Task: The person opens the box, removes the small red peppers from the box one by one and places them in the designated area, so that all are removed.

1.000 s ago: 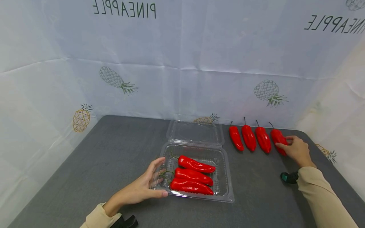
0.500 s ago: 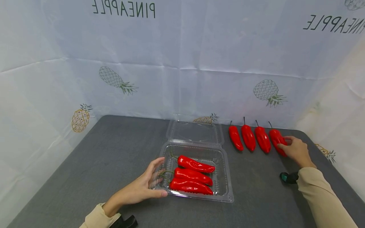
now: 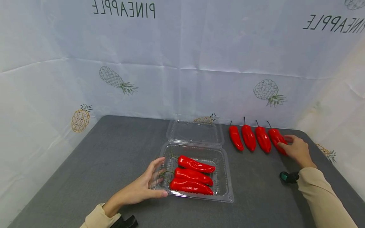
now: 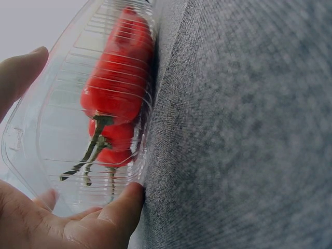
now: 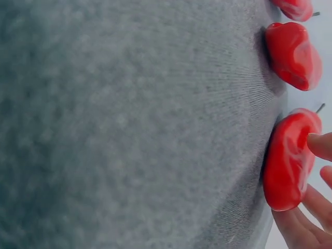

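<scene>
A clear plastic clamshell container [image 3: 228, 177] sits on the table with its lid [image 3: 196, 131] folded back. Inside lie several red peppers, one of them a pepper [image 3: 196, 164] toward the back, stems pointing left. My left hand [image 3: 142, 186] holds the container's near left corner, thumb at the front rim and fingers along the left wall. Over at the far right, my right hand [image 3: 297, 150] grips the rightmost red pepper [image 3: 277, 138], thumb on its near side and fingers around its other side. In the right wrist view this pepper [image 5: 290, 161] lies against the table.
Left of the gripped pepper, a row of red peppers lies stems away: one pepper [image 3: 263, 139], a second pepper [image 3: 248, 137] and a slimmer pepper [image 3: 236, 137]. A white pineapple-print cloth [image 3: 182, 88] rises behind the grey table [image 3: 119, 152].
The rightmost pepper has turned slightly, its stem end shifting left, within my right hand. My left hand and the container stay in place.
</scene>
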`<state>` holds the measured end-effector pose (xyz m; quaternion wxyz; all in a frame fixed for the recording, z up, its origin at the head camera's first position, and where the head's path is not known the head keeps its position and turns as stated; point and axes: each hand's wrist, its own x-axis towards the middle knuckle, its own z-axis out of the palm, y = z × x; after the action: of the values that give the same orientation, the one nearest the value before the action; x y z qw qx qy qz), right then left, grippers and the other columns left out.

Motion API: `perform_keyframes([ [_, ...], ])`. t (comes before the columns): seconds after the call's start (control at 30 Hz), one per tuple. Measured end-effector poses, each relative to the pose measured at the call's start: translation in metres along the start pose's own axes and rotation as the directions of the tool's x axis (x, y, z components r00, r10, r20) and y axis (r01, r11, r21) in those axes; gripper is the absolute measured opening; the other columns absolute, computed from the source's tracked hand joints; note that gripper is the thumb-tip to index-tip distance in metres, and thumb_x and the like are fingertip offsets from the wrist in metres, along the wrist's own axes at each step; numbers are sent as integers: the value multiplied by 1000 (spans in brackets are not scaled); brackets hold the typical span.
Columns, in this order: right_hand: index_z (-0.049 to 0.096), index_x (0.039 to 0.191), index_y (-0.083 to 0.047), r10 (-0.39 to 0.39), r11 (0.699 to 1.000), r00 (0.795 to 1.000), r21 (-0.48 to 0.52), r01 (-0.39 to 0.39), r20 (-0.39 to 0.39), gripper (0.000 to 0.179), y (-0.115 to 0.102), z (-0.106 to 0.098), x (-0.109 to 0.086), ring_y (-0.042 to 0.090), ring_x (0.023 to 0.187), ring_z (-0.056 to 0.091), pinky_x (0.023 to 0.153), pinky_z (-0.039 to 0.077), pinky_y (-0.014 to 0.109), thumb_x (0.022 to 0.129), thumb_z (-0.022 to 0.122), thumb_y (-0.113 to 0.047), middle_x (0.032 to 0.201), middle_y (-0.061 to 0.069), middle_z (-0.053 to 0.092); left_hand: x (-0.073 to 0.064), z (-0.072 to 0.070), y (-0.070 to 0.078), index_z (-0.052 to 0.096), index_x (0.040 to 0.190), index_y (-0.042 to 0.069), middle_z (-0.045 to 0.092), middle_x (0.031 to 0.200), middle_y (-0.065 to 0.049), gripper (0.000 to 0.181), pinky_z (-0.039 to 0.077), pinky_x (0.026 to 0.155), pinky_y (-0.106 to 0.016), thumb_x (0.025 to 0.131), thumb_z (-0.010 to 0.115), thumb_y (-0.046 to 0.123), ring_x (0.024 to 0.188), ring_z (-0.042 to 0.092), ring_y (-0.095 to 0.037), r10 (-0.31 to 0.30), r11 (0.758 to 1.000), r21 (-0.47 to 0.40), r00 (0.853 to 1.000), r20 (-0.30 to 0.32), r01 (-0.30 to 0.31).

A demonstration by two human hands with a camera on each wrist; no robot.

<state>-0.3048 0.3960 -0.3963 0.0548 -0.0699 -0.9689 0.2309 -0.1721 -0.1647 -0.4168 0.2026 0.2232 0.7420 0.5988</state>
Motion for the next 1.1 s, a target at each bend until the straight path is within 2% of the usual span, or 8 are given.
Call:
perform_keyframes([
  [0.2,47,132,15,-56,998,998,-4,56,-39,55,-3,-3,-6,56,114,53,85,50,64,97,60,-25,130,42,49,0,0,0,-1,156,10,-3,164,-21,100,27,118,-61,90,74,17,149,14,-51,4,1000,2,1000,2,-4],
  [0.43,47,133,14,-89,996,994,-2,89,-70,53,-10,-4,-16,55,112,56,83,54,63,96,61,-22,130,41,50,0,0,0,-2,156,9,-3,164,-21,100,28,118,-60,90,73,17,149,14,-51,12,1000,5,1000,5,-12],
  [0.67,47,135,12,-129,991,989,20,130,-71,55,-17,-8,-23,56,112,55,81,56,62,98,61,-25,130,41,50,0,0,0,-2,156,10,-4,164,-21,100,27,118,-61,90,73,17,149,13,-52,7,1000,0,1000,7,-7],
  [0.9,46,137,11,-135,990,990,43,137,-49,57,-28,-12,-27,56,113,55,79,58,61,98,61,-28,132,40,50,1,-1,3,-2,156,9,-3,164,-21,100,28,118,-60,90,73,17,149,13,-52,4,1000,-1,1000,10,-4],
  [1.1,48,135,11,-182,982,981,40,185,-67,55,-37,-14,-31,55,109,58,74,59,58,97,63,-27,127,39,54,2,-2,6,-2,156,9,-3,164,-21,100,28,118,-60,90,73,18,149,13,-52,0,1000,-1,1000,11,0],
])
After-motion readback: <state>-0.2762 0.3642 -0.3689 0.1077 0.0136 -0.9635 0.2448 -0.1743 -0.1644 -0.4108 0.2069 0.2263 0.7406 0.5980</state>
